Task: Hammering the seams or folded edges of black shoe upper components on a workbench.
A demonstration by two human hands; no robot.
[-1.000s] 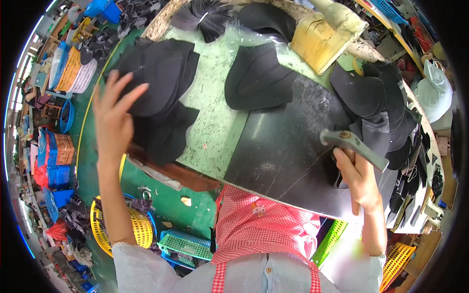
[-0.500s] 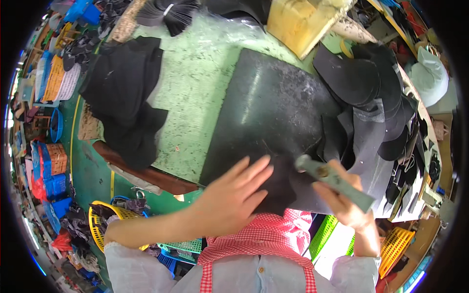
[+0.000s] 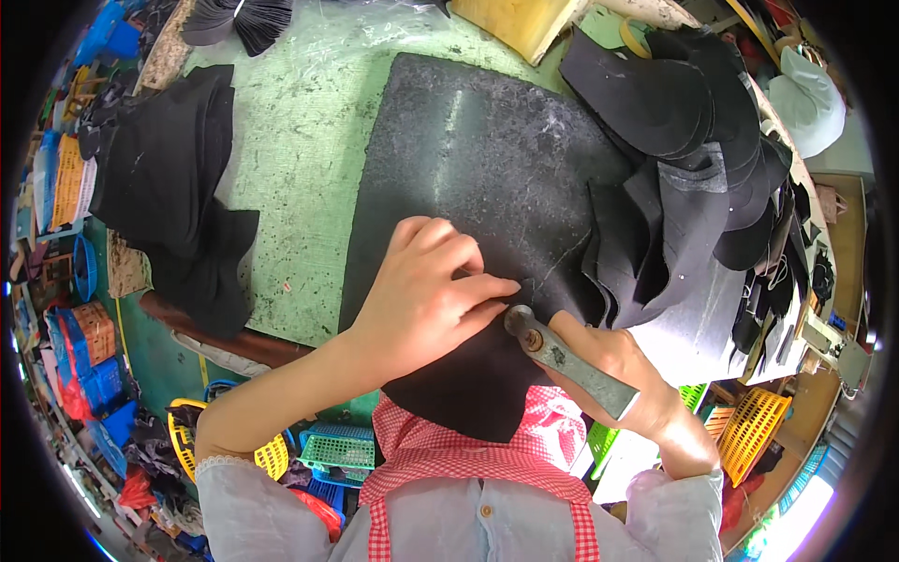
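The only view comes from a camera on the person's head. It looks steeply down and sits close above the green table [image 3: 309,187]. The fisheye lens bends the edges, and the forearms enter from below.

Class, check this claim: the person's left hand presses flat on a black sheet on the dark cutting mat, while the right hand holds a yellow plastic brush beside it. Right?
Not quite. In the head view the right hand holds a grey metal tool, not a yellow brush. The left hand does press on the black sheet on the dark mat.
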